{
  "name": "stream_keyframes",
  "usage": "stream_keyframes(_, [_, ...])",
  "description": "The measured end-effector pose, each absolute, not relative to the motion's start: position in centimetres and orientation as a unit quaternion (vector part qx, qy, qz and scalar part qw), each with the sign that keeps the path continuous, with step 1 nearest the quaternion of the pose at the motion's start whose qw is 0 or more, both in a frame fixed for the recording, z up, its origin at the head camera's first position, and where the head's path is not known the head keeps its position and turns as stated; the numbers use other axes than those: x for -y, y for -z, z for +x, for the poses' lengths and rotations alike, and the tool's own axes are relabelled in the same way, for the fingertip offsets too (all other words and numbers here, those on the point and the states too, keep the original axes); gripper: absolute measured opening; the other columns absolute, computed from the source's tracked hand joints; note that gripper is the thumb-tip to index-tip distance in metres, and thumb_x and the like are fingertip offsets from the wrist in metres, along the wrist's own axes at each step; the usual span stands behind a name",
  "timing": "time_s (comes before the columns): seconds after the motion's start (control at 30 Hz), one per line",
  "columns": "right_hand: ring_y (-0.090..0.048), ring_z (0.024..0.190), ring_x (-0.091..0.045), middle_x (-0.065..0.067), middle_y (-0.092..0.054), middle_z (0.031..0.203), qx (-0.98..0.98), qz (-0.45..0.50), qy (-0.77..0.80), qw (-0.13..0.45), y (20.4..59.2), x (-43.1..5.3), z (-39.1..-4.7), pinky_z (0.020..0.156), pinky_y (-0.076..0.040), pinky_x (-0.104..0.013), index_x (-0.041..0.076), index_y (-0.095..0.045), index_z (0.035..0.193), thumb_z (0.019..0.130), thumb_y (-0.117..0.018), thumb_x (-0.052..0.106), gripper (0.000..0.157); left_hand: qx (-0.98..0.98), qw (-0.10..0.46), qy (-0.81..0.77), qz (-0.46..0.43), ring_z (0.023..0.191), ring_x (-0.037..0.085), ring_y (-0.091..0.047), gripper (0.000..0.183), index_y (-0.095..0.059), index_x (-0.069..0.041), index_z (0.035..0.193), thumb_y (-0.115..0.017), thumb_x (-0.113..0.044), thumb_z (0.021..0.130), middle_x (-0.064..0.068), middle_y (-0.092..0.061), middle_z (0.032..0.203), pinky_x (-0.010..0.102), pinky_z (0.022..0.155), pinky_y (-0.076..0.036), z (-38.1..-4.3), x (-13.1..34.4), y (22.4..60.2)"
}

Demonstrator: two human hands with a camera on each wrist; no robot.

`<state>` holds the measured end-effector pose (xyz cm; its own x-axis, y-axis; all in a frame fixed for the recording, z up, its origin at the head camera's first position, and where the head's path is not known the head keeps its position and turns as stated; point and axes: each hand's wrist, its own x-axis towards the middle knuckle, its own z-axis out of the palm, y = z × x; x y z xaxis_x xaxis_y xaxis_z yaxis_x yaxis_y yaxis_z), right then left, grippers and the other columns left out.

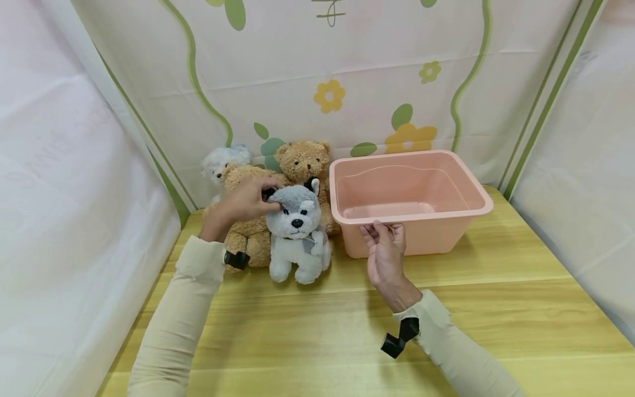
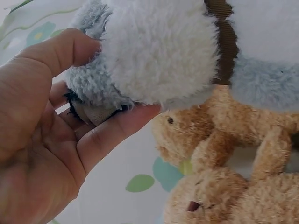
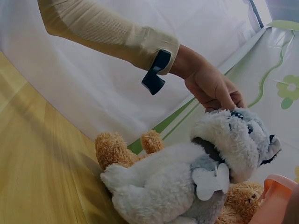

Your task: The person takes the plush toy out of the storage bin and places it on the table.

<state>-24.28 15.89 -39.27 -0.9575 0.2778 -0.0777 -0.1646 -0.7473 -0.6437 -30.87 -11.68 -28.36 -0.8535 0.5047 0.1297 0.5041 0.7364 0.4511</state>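
Observation:
My left hand (image 1: 249, 199) grips a grey-and-white plush husky (image 1: 296, 223) at the side of its head, thumb on the brow and fingers by the ear. In the left wrist view, the thumb and fingers (image 2: 124, 127) sink into its fur. The husky is upright, facing me, with a bone-shaped white patch (image 3: 211, 181) on its chest. My right hand (image 1: 387, 256) pinches the front rim of a pink plastic bin (image 1: 412, 231), near its left corner. Nothing lies on the part of the bin's floor that shows.
Behind the husky sit two brown teddy bears, one at the back (image 1: 303, 161) and one at the left (image 1: 248, 242). A pale blue-and-white plush (image 1: 225, 161) is partly hidden behind them. All stand on a wooden table (image 1: 307, 342) against a flowered cloth wall (image 1: 278, 66).

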Motion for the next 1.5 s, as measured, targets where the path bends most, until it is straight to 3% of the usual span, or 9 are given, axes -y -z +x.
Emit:
stream_keyframes(0.13, [-0.06, 0.083, -0.014, -0.004, -0.055, 0.094, 0.331, -0.086, -0.932, 0.119, 39.2, -15.9, -24.3, 0.086, -0.056, -0.026, 0.011, -0.044, 0.096, 0.1, -0.05, 0.001, 0.012, -0.933, 0.004, -0.234, 0.273, 0.067, 0.017, -0.054, 0.025, -0.07, -0.009, 0.111, -0.072, -0.012, 0.087, 0.008, -0.068, 0.096, 0.031, 0.061, -0.047, -30.6, 11.8, 29.1])
stream_keyframes(0.27, [-0.06, 0.083, -0.015, -0.004, -0.056, 0.094, 0.328, -0.085, -0.933, 0.119, 39.2, -15.9, -24.4, 0.086, -0.056, -0.026, 0.011, -0.045, 0.097, 0.1, -0.05, 0.001, 0.012, -0.932, 0.003, -0.232, 0.278, 0.067, 0.015, -0.055, 0.025, -0.069, -0.009, 0.112, -0.071, -0.012, 0.087, 0.008, -0.069, 0.099, 0.031, 0.062, -0.047, -30.3, 11.9, 29.5])
stream_keyframes(0.47, [-0.061, 0.083, -0.014, -0.003, -0.056, 0.094, 0.325, -0.086, -0.934, 0.122, 39.1, -15.9, -24.5, 0.085, -0.056, -0.026, 0.012, -0.047, 0.097, 0.1, -0.051, 0.002, 0.011, -0.938, 0.011, -0.213, 0.272, 0.063, 0.013, -0.052, 0.039, -0.063, -0.007, 0.125, -0.071, -0.013, 0.088, 0.011, -0.069, 0.106, 0.031, 0.063, -0.047, -29.8, 12.2, 29.3])
stream_keyframes(0.53, [-0.061, 0.083, -0.014, -0.003, -0.056, 0.093, 0.326, -0.086, -0.933, 0.123, 39.2, -15.9, -24.5, 0.085, -0.056, -0.026, 0.012, -0.047, 0.097, 0.1, -0.051, 0.002, 0.011, -0.942, 0.023, -0.208, 0.264, 0.057, 0.012, -0.047, 0.045, -0.059, -0.006, 0.131, -0.07, -0.014, 0.089, 0.014, -0.068, 0.101, 0.031, 0.062, -0.046, -29.7, 12.2, 29.3])
stream_keyframes(0.77, [-0.06, 0.083, -0.014, -0.002, -0.056, 0.092, 0.333, -0.084, -0.931, 0.122, 39.3, -15.8, -24.5, 0.085, -0.056, -0.027, 0.011, -0.046, 0.096, 0.1, -0.051, 0.002, 0.011, -0.945, 0.058, -0.214, 0.24, 0.046, 0.01, -0.036, 0.054, -0.049, -0.01, 0.142, -0.068, -0.019, 0.092, 0.015, -0.059, 0.135, 0.035, 0.07, -0.047, -29.2, 12.7, 29.3])
stream_keyframes(0.9, [-0.06, 0.083, -0.014, -0.002, -0.056, 0.092, 0.333, -0.089, -0.931, 0.118, 39.2, -15.8, -24.5, 0.085, -0.056, -0.026, 0.011, -0.046, 0.096, 0.1, -0.051, 0.002, 0.012, -0.945, 0.077, -0.209, 0.238, 0.047, 0.012, -0.039, 0.056, -0.046, -0.013, 0.145, -0.066, -0.023, 0.094, 0.016, -0.057, 0.135, 0.037, 0.068, -0.047, -29.2, 13.3, 29.3])
stream_keyframes(1.2, [-0.06, 0.083, -0.015, -0.003, -0.057, 0.092, 0.326, -0.093, -0.934, 0.113, 39.2, -15.9, -24.4, 0.085, -0.056, -0.026, 0.011, -0.046, 0.096, 0.099, -0.052, 0.002, 0.011, -0.941, 0.093, -0.195, 0.26, 0.083, 0.021, -0.064, 0.062, -0.043, -0.015, 0.147, -0.068, -0.029, 0.091, 0.017, -0.046, 0.149, 0.047, 0.086, -0.052, -29.0, 14.4, 29.3])
stream_keyframes(1.37, [-0.061, 0.082, -0.015, -0.003, -0.057, 0.091, 0.33, -0.093, -0.932, 0.115, 39.2, -15.9, -24.4, 0.084, -0.057, -0.026, 0.011, -0.046, 0.095, 0.099, -0.053, 0.002, 0.012, -0.935, 0.11, -0.209, 0.265, 0.118, 0.03, -0.059, 0.064, -0.043, -0.016, 0.147, -0.07, -0.03, 0.091, 0.015, -0.041, 0.153, 0.05, 0.096, -0.049, -28.6, 14.7, 29.4])
stream_keyframes(1.5, [-0.061, 0.082, -0.015, -0.003, -0.057, 0.091, 0.329, -0.092, -0.933, 0.115, 39.2, -15.9, -24.4, 0.084, -0.057, -0.026, 0.011, -0.046, 0.095, 0.099, -0.052, 0.001, 0.012, -0.928, 0.133, -0.228, 0.263, 0.113, 0.027, -0.061, 0.065, -0.041, -0.017, 0.148, -0.069, -0.029, 0.092, 0.015, -0.042, 0.152, 0.047, 0.091, -0.051, -28.4, 14.9, 29.6])
